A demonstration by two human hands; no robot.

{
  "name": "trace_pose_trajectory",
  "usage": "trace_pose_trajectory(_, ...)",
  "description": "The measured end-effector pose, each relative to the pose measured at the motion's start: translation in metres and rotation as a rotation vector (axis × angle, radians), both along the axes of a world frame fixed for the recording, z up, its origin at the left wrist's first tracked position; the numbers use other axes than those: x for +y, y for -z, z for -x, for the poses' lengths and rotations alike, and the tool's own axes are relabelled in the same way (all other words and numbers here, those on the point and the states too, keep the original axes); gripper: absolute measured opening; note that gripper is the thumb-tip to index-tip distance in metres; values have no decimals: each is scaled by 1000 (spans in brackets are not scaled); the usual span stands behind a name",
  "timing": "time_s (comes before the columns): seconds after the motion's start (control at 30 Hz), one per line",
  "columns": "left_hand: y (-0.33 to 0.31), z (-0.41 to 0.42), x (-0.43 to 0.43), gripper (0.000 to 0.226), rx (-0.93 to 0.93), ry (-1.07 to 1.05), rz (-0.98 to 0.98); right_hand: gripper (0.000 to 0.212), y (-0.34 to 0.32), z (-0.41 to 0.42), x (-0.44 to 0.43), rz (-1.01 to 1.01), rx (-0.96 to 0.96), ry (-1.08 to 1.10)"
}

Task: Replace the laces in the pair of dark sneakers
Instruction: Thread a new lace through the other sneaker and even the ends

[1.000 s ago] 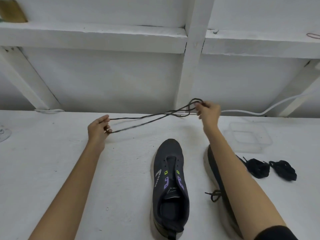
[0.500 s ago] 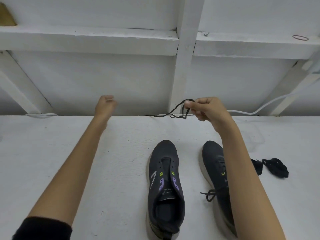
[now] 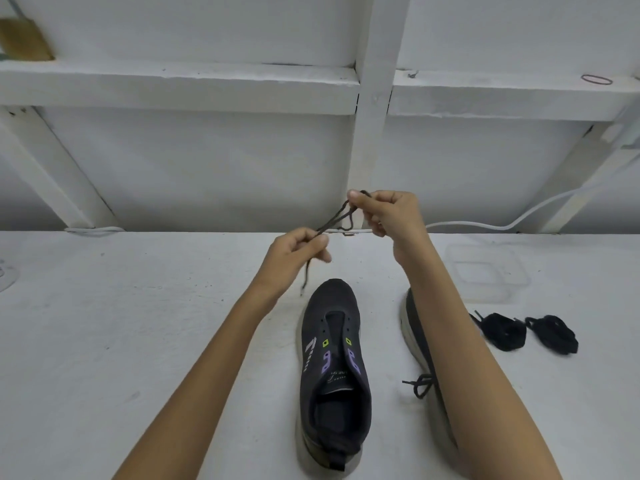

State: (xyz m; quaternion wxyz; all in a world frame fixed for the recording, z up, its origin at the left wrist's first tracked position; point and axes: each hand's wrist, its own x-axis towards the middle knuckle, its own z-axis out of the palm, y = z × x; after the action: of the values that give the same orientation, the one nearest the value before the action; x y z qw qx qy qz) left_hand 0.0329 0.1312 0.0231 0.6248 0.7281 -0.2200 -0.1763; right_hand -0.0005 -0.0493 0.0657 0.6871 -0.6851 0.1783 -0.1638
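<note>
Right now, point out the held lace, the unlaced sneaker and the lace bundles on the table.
held lace point(image 3: 330, 221), head view, the taut middle stretch.
unlaced sneaker point(image 3: 337, 299), head view, the toe.
lace bundles point(image 3: 504, 332), head view, middle of the bundle nearer the sneakers.

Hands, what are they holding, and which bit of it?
One thin dark shoelace. The left hand pinches it near a dangling end; the right hand pinches its gathered loops higher up.

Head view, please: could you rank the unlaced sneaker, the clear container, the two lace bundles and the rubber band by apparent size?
1. unlaced sneaker
2. clear container
3. lace bundles, alike, so tied
4. rubber band, though farthest away
</note>
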Motion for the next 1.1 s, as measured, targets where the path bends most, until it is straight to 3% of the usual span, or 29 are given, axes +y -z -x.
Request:
trace_pose_trajectory(0.27, 20, 17, 43, 24, 87, 0, 4, 31, 12, 7, -11, 54, 4, 104)
trace_pose_trajectory(0.33, 26, 24, 52, 23, 87, -10, -12, 32, 19, 9, -13, 243, 48, 115)
trace_pose_trajectory(0.43, 32, 32, 64, 18, 126, -135, 46, 57, 28, 15, -19, 808, 300, 152)
trace_pose_trajectory(0.47, 33, 32, 68, 19, 159, -187, 99, 62, 29, 19, -20, 890, 352, 191)
trace_pose_trajectory(0.57, 32, 33, 76, 28, 268, -252, 322, 55, 32, 30, -23, 893, 216, 350)
trace_pose_trajectory(0.67, 28, 36, 80, 46, 297, -197, 462, 19, 37, 38, -29, 881, -144, 513)
trace_pose_trajectory(0.73, 26, 40, 77, 52, 235, -180, 430, 24, 33, 44, -27, 772, -278, 530)
trace_pose_trajectory(0.83, 27, 49, 70, 35, 114, -238, 286, 45, 24, 58, -13, 505, -362, 409)
trace_pose_trajectory(0.9, 33, 54, 67, 23, 50, -270, 197, 48, 26, 69, -4, 386, -348, 277)
trace_pose_trajectory(0.97, 42, 56, 68, 18, -21, -268, 98, 32, 38, 79, 3, 387, -262, 127)
trace_pose_trajectory(1.1, 66, 57, 71, 21, -215, -186, -163, 21, 73, 97, 16, 604, 10, -82)
